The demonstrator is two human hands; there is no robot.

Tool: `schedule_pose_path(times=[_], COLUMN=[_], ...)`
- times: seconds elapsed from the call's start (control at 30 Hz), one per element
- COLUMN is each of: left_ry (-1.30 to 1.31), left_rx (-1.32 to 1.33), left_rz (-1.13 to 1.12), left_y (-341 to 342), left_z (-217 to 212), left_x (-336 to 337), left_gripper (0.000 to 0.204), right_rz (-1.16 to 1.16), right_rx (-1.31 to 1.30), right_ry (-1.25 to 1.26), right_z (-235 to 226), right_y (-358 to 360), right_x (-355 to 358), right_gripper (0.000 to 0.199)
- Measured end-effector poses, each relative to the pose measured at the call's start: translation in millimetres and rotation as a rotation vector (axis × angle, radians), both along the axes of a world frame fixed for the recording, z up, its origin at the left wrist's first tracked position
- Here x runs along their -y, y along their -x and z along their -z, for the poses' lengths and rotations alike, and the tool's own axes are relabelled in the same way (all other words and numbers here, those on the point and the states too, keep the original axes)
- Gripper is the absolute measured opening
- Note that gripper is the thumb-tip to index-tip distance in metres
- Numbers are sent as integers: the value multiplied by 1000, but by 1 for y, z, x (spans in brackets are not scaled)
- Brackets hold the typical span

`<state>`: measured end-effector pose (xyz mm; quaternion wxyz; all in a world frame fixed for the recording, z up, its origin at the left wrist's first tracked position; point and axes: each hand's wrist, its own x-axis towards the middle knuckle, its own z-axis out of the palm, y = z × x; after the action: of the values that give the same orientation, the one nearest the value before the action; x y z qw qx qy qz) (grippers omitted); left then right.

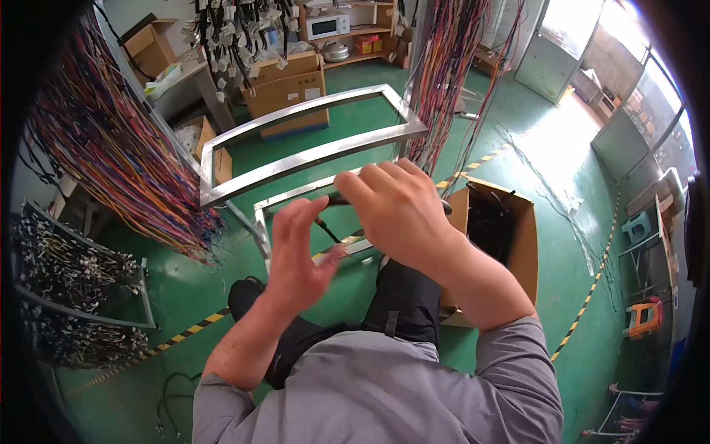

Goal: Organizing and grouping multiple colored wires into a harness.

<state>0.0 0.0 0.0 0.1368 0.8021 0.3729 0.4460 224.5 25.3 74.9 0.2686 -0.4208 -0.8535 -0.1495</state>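
My right hand (399, 211) is closed in a fist, wrapped round a black cable (338, 199). A dark loop of it shows beyond the knuckles on the right; the rest is hidden inside the fist. My left hand (294, 248) is held beside it, thumb and fingers apart in a C shape, slightly blurred. Its fingertips come close to the cable's left end; whether they touch it I cannot tell. A short black cable end (330, 231) hangs between the hands. Both hands are in front of a silver metal frame (310, 157).
An open cardboard box (525, 244) with black contents stands right of my knees. Thick bundles of coloured wires hang at left (126, 148) and right (447, 81). A rack of wire harnesses (81, 259) stands at far left. Yellow-black tape (185, 331) marks the green floor.
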Motion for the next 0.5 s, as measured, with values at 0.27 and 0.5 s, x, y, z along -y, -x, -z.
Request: schedule_pose_path(times=[0.27, 0.5], left_ry=[355, 95], left_rx=[-49, 289], left_rz=[165, -124], left_y=[42, 173], left_z=[0, -69], left_x=[4, 53], left_gripper=[44, 20], right_rz=[-259, 114], right_rx=[-461, -767], right_ry=[247, 614], right_z=[42, 160], right_y=[-22, -102], right_x=[1, -47], right_gripper=[28, 13])
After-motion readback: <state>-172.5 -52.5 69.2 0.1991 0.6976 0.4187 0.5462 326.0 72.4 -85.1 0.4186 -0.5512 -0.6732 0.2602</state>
